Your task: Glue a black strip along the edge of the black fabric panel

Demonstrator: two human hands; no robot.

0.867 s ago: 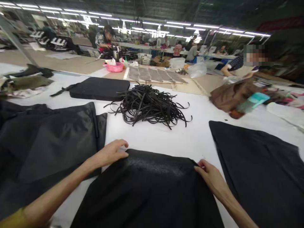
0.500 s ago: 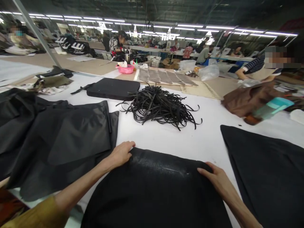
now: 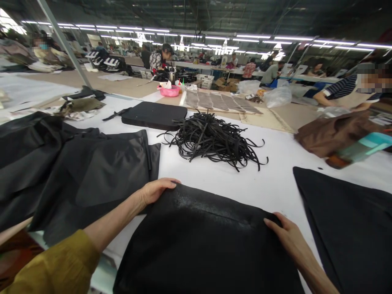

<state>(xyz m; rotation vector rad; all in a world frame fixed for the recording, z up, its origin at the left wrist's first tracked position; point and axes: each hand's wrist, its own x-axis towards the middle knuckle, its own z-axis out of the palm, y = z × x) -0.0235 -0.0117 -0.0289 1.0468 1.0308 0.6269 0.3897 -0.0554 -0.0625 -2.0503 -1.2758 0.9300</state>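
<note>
Black, smooth fabric is spread in a broad, flat piece [image 3: 202, 249] at the near edge of the white-topped table [image 3: 196, 175], directly between the 2 hands. Its far edge, marked by a pale, powdery smudge [image 3: 211, 210], is run from left to right with a slant toward the body, so that the left corner is held farther out than the right. The left corner is clamped by the left hand [image 3: 154, 190], thumb above and the other fingers mostly hidden beyond the edge; the right corner is pinched between thumb and forefinger of the right hand [image 3: 283, 228]. How firmly either grip is closed underneath cannot be told. Both forearms are angled inward, the left partly covered by a mustard-yellow sleeve [image 3: 58, 261]. Beyond the far edge, well apart from the fingers, a tangled heap of thin black strips [image 3: 217, 139] is seen.
</note>
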